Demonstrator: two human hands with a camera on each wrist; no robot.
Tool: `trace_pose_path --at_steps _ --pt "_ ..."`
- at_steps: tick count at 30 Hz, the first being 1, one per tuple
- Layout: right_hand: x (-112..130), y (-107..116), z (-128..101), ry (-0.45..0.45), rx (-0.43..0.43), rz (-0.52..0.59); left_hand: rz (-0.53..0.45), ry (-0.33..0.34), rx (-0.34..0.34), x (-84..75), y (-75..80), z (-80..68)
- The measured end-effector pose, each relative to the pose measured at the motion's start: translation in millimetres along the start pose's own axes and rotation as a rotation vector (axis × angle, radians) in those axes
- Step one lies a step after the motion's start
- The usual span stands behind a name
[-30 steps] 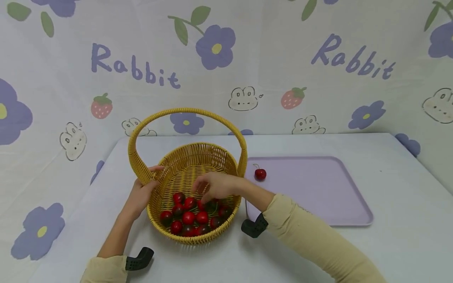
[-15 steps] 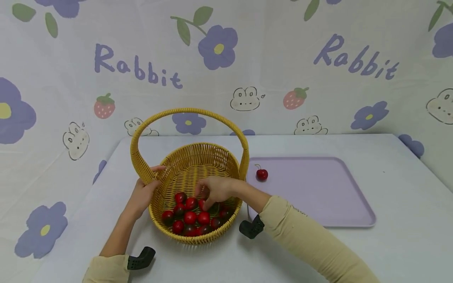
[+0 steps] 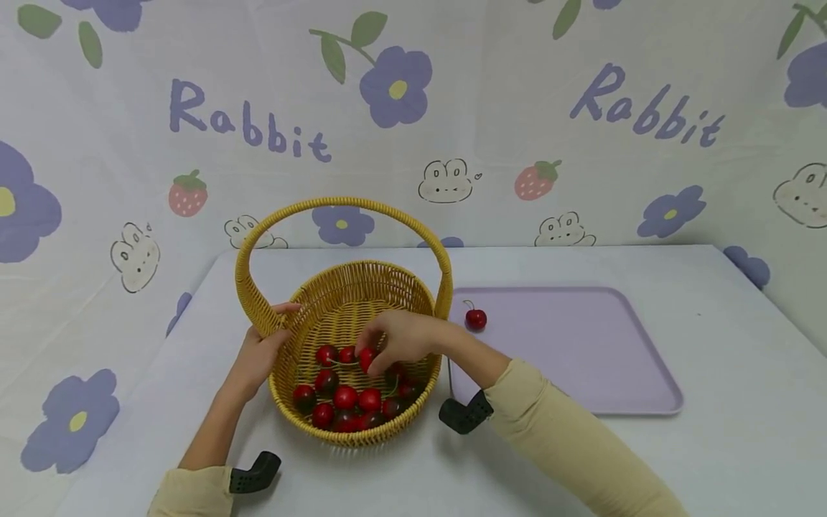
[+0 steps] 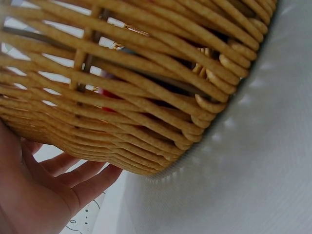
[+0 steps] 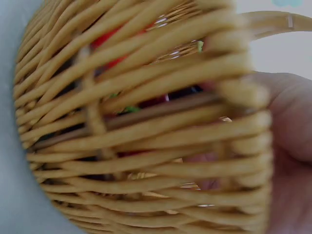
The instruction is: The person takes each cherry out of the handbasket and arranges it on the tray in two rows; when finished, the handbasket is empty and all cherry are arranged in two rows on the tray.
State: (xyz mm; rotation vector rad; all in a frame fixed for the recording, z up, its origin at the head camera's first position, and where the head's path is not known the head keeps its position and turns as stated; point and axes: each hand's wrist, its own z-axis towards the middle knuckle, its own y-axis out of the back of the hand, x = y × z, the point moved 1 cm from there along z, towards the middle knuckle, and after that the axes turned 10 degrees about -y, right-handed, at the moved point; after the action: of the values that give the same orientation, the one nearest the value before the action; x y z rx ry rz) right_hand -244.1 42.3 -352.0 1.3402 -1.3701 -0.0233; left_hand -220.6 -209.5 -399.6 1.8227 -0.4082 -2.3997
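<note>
A yellow wicker basket (image 3: 362,273) with a tall arched handle leans toward me, several dark red cherries (image 3: 345,398) gathered in its lower part. My left hand (image 3: 258,353) grips its left rim at the handle's foot; in the left wrist view the fingers (image 4: 92,187) lie against the outside of the weave. Inside the basket, my right hand (image 3: 402,336) pinches one cherry (image 3: 367,360) between thumb and fingers, over the others. The right wrist view shows mostly basket wall (image 5: 146,97), with the right hand (image 5: 292,131) partly hidden behind it.
To the right of the basket lies a light purple tray (image 3: 562,352), a single stemmed cherry (image 3: 476,319) near its left edge. A white cloth (image 3: 730,373) covers the table, and a printed curtain (image 3: 491,108) hangs behind.
My right hand has dipped among the cherries and come up slightly with one between its fingers. Some cherries near it have shifted. The left hand keeps its hold on the rim.
</note>
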Motion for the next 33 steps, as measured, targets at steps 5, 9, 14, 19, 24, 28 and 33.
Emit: trace_pose_path --at_steps 5,9,14,19,24,28,33 --pt "1 5 -12 0.091 -0.028 0.099 -0.003 0.001 0.002 -1.3 -0.2 -0.3" --pt "-1 7 -22 0.134 -0.041 0.189 -0.001 0.011 0.002 -2.8 -0.4 -1.0" --pt "-5 5 -37 0.156 -0.024 0.295 0.004 0.012 0.001 -3.9 -0.5 -1.0" --pt "-7 6 -52 0.167 -0.021 0.367 -0.005 0.008 -0.001 -3.0 -0.3 -0.5" --pt "-6 9 -69 0.169 -0.029 0.393 -0.006 0.011 -0.004 -4.2 -0.8 -0.4" --pt "-7 10 -80 0.184 -0.037 0.416 0.003 0.013 -0.005 -5.5 -0.8 -0.1" --pt "-7 14 -94 0.216 -0.099 0.440 0.003 0.011 -0.001 -5.2 -0.8 -0.2"
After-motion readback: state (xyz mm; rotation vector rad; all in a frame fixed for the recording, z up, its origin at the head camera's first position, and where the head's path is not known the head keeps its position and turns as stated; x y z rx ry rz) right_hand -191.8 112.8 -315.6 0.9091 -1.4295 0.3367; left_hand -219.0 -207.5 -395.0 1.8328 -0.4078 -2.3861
